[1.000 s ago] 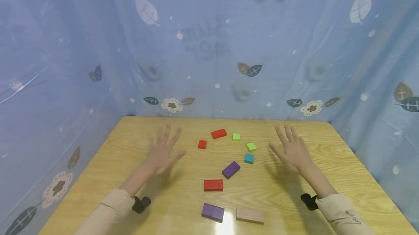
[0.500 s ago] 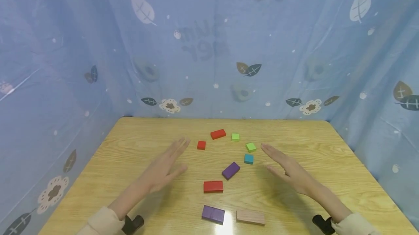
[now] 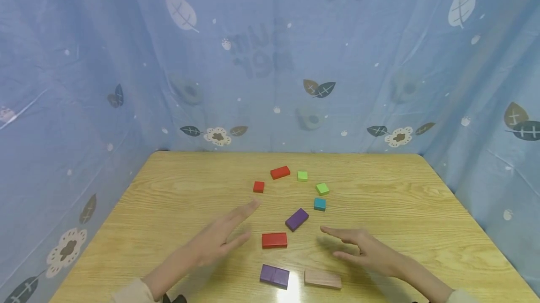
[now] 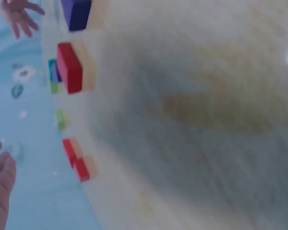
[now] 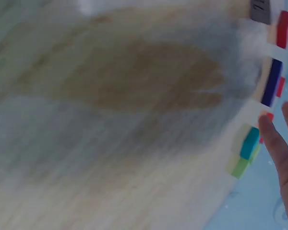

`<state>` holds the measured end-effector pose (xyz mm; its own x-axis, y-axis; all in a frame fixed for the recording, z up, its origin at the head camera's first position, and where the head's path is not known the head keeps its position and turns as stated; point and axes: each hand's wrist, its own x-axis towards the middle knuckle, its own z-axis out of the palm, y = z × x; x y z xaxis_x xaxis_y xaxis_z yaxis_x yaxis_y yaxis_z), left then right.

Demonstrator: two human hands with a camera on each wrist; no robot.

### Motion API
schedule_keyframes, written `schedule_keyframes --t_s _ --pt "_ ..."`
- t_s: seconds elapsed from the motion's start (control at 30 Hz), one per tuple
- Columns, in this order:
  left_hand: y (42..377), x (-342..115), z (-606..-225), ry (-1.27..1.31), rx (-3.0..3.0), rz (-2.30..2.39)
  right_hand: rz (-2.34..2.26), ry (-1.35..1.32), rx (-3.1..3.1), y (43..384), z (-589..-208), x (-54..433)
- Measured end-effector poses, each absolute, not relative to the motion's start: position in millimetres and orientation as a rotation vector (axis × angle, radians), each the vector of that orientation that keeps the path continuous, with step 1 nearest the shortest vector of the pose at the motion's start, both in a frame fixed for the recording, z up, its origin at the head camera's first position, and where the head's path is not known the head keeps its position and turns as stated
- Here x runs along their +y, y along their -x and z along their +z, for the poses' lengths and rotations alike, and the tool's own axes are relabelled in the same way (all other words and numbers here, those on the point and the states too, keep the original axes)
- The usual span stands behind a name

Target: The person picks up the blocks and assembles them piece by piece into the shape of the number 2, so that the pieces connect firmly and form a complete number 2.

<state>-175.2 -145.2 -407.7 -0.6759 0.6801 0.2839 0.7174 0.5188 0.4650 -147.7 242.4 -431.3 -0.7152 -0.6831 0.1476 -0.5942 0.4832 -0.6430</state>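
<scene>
Here, landmark: we take the angled purple block (image 3: 297, 219), lying on the bench (image 3: 405, 190).
Left hand (image 3: 217, 242): over the bench, left of the landmark; its grip is apart, fingers extended, thumb away from them.
Right hand (image 3: 369, 250): right of the landmark and nearer us; grip apart too, a gap between thumb and fingers.
Near red block (image 3: 274, 240): just nearer us than the landmark, leftward.
Second purple block (image 3: 274, 276): nearer us again, left of it.
Wooden block (image 3: 322, 279): nearer us, right of it.
Blue block (image 3: 319, 204): just beyond it, rightward.
Green blocks (image 3: 322, 189) and far red blocks (image 3: 280, 172): farther beyond it.
</scene>
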Motion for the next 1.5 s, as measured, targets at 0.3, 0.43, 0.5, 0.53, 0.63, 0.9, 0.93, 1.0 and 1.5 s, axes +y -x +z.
schedule_keyframes --t_s 0.3,0.43,0.5,0.53,0.63,0.9,0.93,1.0,1.5 --pt "165 -122 -428 1.467 -2.637 -0.982 -0.954 1.095 2.39 145 -429 248" --pt "161 -113 -437 1.614 -2.555 -0.89 -0.854 1.128 2.414 145 -426 248" --pt "159 -110 -440 1.655 -2.545 -0.838 -0.85 1.113 2.391 146 -425 247" --pt "157 -110 -442 1.661 -2.558 -0.819 -0.848 1.106 2.376 146 -425 246" --pt "154 -107 -446 1.663 -2.617 -0.729 -0.837 1.099 2.35 148 -425 244" --pt "150 -98 -451 1.689 -2.653 -0.586 -0.792 1.081 2.365 148 -425 248" --pt "150 -98 -451 1.687 -2.653 -0.58 -0.797 1.083 2.363 148 -425 248" --pt "150 -97 -451 1.67 -2.661 -0.564 -0.813 1.092 2.357 148 -426 249" --pt "156 -95 -450 1.631 -2.655 -0.596 -0.886 1.087 2.308 147 -428 248"
